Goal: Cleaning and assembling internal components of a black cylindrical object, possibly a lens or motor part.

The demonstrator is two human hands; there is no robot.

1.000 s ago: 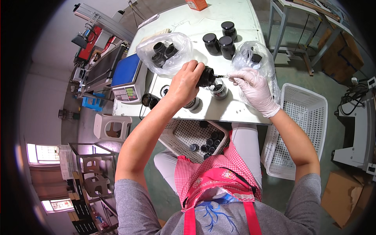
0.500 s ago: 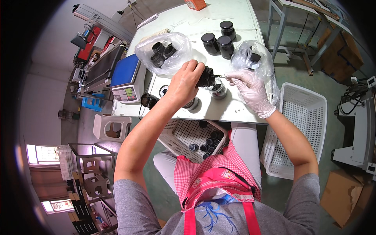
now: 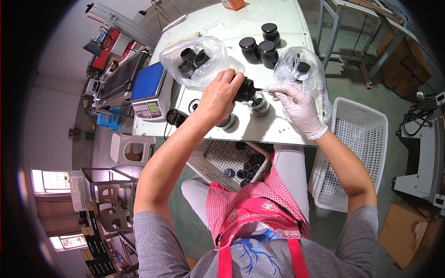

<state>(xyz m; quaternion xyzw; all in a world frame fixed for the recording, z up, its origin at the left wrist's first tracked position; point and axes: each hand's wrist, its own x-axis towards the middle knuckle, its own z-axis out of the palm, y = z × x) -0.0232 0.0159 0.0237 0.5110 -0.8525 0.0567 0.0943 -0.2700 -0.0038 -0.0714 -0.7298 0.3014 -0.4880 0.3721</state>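
Observation:
My bare left hand (image 3: 217,96) is closed around a dark jar (image 3: 245,90), tipped on its side with its mouth toward the right. In my white-gloved right hand (image 3: 296,105), the fingers pinch a thin dark stick-like tool (image 3: 261,89) whose far end reaches the jar's mouth. Below that mouth a clear glass jar (image 3: 260,107) with dark contents stands on the table. Dark stuff shows at the tipped jar's rim. Another jar (image 3: 228,122) stands partly hidden behind my left wrist. An open dark jar (image 3: 173,116) is left of my forearm, near a round lid (image 3: 193,105).
Three lidded black jars (image 3: 268,53) stand farther back on the white table (image 3: 204,18). Plastic bags (image 3: 215,69) (image 3: 314,85) hold dark jars or lids. A blue-topped scale (image 3: 149,85) is at left. White crates (image 3: 361,111) (image 3: 208,160) sit at right and below the table edge.
Both hands keep nearly the same pose, the jar still tipped and the tool still at its mouth. The whole view has shifted very slightly.

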